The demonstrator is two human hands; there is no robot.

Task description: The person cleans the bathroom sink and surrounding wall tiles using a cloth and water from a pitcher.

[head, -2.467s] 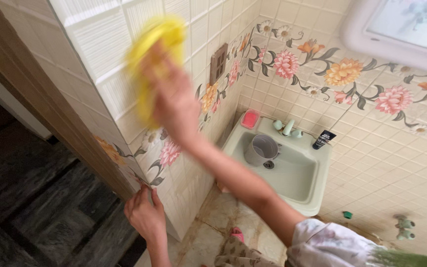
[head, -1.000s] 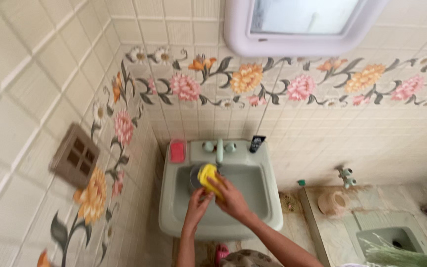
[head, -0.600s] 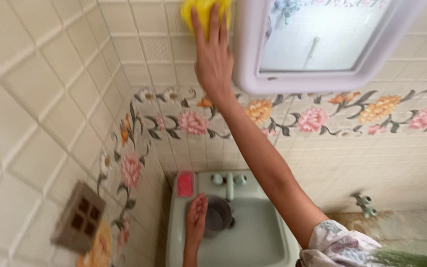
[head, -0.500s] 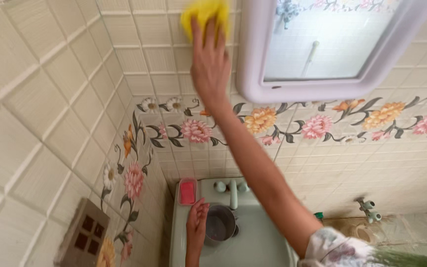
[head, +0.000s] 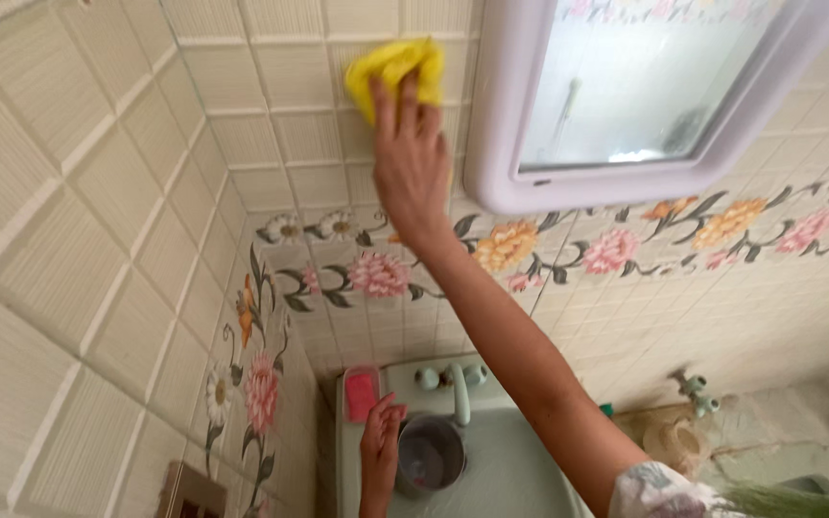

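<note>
My right hand presses a yellow cloth flat against the wall tiles, just left of the mirror. My left hand rests, released, on the sink beside a mug.

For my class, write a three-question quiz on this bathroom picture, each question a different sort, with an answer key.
1. True or false: the right hand presses a yellow cloth against the wall tiles.
2. Where does the left hand rest?
A. on the mirror frame
B. on the sink edge beside the grey cup
C. on the wall tap
3. Fill in: the pink soap lies at the sink's back ____ corner, as seen in the picture.

Key:
1. True.
2. B: it rests on the green sink by the grey cup.
3. Left.
</note>
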